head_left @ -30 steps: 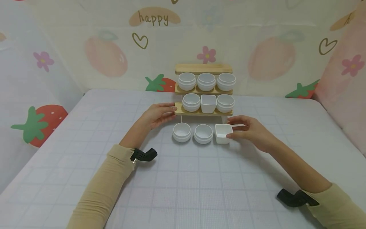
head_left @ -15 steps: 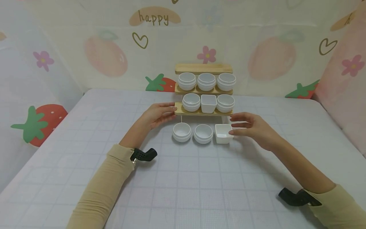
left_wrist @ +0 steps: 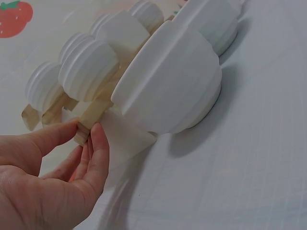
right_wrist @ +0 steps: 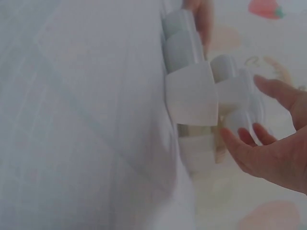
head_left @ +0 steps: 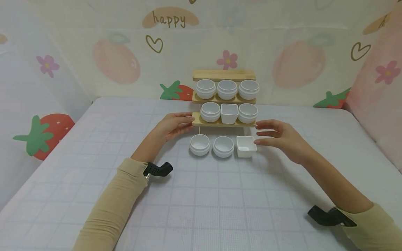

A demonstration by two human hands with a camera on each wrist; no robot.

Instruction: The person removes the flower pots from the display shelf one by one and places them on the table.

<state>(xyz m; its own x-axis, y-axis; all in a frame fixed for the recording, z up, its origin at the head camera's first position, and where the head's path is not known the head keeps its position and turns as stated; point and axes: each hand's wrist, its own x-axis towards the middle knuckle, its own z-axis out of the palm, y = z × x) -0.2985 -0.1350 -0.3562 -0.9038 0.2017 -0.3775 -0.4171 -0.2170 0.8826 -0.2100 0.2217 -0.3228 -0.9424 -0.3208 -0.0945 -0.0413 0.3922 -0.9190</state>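
Observation:
A tiered wooden stand bears small white bowls; my left hand (head_left: 176, 126) pinches the left end of its lowest shelf (head_left: 196, 120). The left wrist view shows the thumb and fingers on either side of that wooden end (left_wrist: 93, 115). My right hand (head_left: 284, 141) has its fingers spread, holding nothing, by the shelf's right end and the square white bowl (head_left: 246, 150); whether a fingertip touches the shelf I cannot tell. Two round white bowls, the left one (head_left: 199, 148) and the middle one (head_left: 223, 150), stand in line with the square bowl on the table.
The middle shelf (head_left: 233, 101) carries round bowls, while the top shelf (head_left: 224, 75) is bare wood. Behind the stand hangs a printed cloth (head_left: 251, 21). A light checked cloth covers the table (head_left: 201, 209). Black wrist devices (head_left: 160, 169) are on both sleeves.
My right hand has let go of the square bowl and moved up and to the right, its fingers spreading. The left hand and the bowls have stayed in place.

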